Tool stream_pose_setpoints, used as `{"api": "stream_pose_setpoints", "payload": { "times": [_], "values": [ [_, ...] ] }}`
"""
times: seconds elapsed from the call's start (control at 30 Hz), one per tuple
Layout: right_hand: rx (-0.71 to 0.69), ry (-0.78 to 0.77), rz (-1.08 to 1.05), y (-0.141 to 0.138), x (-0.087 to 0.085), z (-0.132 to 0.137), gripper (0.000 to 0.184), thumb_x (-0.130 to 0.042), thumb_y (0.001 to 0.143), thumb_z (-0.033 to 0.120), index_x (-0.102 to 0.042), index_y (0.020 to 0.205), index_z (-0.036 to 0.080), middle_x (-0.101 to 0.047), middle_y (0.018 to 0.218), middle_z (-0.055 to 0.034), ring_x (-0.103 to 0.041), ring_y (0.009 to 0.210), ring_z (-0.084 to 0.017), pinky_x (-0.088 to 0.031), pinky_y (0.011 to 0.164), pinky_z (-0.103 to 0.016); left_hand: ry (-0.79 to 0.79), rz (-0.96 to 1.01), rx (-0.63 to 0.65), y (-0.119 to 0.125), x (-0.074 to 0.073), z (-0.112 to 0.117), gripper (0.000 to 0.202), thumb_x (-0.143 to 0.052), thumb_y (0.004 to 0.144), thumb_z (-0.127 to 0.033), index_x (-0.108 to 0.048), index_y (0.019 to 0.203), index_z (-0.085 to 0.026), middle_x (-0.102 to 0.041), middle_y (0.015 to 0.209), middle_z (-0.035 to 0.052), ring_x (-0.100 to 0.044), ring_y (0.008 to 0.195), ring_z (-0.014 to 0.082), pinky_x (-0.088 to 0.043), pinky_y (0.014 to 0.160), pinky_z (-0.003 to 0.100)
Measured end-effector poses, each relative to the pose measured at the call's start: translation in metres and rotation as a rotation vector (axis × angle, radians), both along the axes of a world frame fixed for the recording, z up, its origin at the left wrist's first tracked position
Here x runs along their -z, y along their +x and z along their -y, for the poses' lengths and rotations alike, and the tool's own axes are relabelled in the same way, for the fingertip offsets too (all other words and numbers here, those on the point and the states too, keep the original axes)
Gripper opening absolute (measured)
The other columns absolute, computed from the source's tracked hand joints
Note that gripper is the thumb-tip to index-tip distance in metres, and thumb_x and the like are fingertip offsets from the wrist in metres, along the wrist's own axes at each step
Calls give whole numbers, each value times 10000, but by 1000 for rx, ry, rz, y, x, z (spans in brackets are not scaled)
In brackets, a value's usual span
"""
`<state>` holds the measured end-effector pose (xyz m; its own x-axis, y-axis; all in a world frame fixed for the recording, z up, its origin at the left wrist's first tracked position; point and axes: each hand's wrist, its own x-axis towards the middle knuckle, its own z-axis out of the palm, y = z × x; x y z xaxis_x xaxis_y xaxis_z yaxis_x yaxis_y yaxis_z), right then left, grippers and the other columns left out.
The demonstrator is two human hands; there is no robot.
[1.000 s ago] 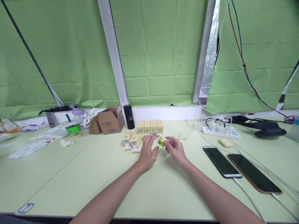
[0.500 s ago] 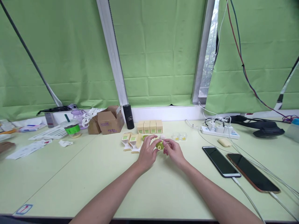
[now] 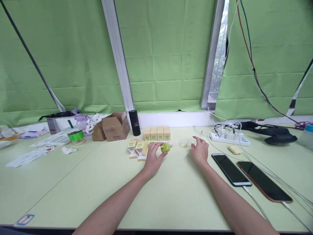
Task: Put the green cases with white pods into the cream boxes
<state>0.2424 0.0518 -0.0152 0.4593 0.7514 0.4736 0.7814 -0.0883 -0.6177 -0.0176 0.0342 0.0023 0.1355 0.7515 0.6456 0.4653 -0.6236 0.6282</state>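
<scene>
Between the thumb and fingers of my left hand [image 3: 154, 160] is a small round green case [image 3: 165, 147], shaped like an apple, with a yellowish loop at its side. My right hand [image 3: 200, 151] is over the right end of a clear plastic twin-cup tray [image 3: 184, 143], fingers stretched and apart; whether the fingertips touch it is hard to tell. Yellow bits show in the tray. Two opened small cartons [image 3: 132, 148] lie left of my left hand. A pale pink item [image 3: 170, 144] sits behind the green case, partly hidden.
A row of small tan boxes [image 3: 156, 133] stands behind my hands. A black cylinder [image 3: 134, 122] and a cardboard box [image 3: 114, 127] are at the back left. On the right lie two phones [image 3: 231, 169] with cables, an earbud case [image 3: 235, 149] and a power strip [image 3: 231, 139].
My right hand has let go of the green case and moved right to the clear tray. My left hand keeps the case, now turned. Another person's hand at the far left has left view.
</scene>
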Motion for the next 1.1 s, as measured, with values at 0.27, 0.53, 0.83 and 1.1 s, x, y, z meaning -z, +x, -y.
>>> {"api": "stream_pose_setpoints", "payload": {
  "times": [0.27, 0.53, 0.83, 1.1],
  "values": [
    [12, -176, -4, 18, 6, -6, 211, -545, 912, 185, -736, 1001, 202, -697, 1136, -167, -516, 1235, -373, -449, 924, -434, -84, 130, 8, 1, 3, -4, 357, -739, 879, -290, -696, 1233, -285, -664, 1238, 76, -607, 1121, 235, -498, 961, 378],
    [-147, 134, -212, 0, -5, -2, 190, -476, 948, 298, -619, 1044, 217, -658, 1088, -142, -627, 1051, -308, -498, 867, -449, -239, 343, 75, 2, 3, -15, 405, -749, 859, -507, -745, 1118, -196, -731, 1172, 110, -668, 1051, 235, -508, 909, 350],
    [-822, 175, -1335, -64, -19, 28, 529, -838, 761, 561, -580, 1121, 271, -750, 1048, -72, -684, 868, -228, -548, 655, -341, -358, 551, 109, 2, -2, -19, 570, -772, 749, -679, -770, 988, -160, -790, 1045, 114, -709, 972, 252, -541, 864, 347],
    [-889, 77, -1477, -71, -22, 35, 462, -819, 775, 619, -637, 985, 250, -788, 1010, -91, -730, 913, -253, -578, 676, -353, -341, 536, 106, 2, -1, -19, 578, -750, 764, -700, -760, 950, -152, -774, 987, 103, -689, 960, 239, -537, 846, 332]
  ]
}}
